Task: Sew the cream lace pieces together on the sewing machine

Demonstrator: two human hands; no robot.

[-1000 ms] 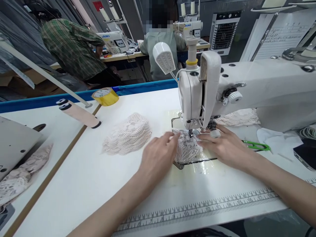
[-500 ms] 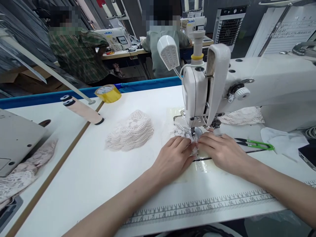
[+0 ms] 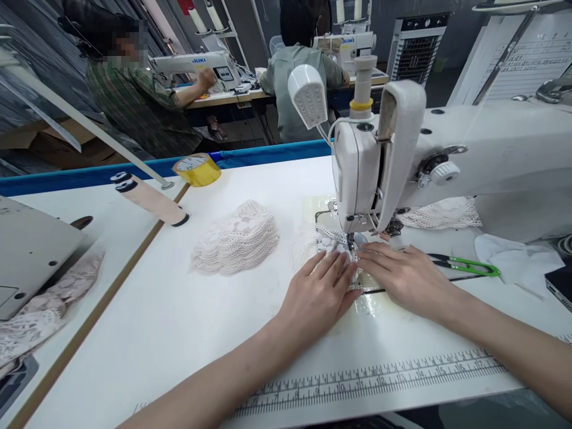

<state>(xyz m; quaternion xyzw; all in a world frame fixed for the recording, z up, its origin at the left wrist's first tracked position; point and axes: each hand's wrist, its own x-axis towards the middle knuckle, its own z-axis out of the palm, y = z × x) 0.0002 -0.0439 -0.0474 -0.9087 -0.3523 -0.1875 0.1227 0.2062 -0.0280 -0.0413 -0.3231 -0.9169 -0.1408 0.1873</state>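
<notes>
A small piece of white lace (image 3: 330, 239) lies under the presser foot (image 3: 351, 239) of a white sewing machine (image 3: 357, 173). My left hand (image 3: 319, 289) rests on the lace just in front of the foot, its fingers stretched out and slightly spread. From the right, my right hand (image 3: 409, 277) lays its outstretched fingertips on the lace edge beside the needle area; its thumb is hidden. The fingers of both hands cover part of the lace. Left of my hands sits a layered stack of cream lace pieces (image 3: 239, 238).
Green-handled thread snips (image 3: 473, 266) lie right of my right hand, near more lace (image 3: 444, 213) behind. A yellow tape roll (image 3: 197, 170) and a thread cone (image 3: 152, 201) are at the far left. A ruler strip (image 3: 357, 381) runs along the front edge. Two people work at machines beyond.
My left hand's fingers have straightened and spread on the lace. My right hand stays nearly in place. The person at the back left has raised a hand to their machine. The view has shifted slightly.
</notes>
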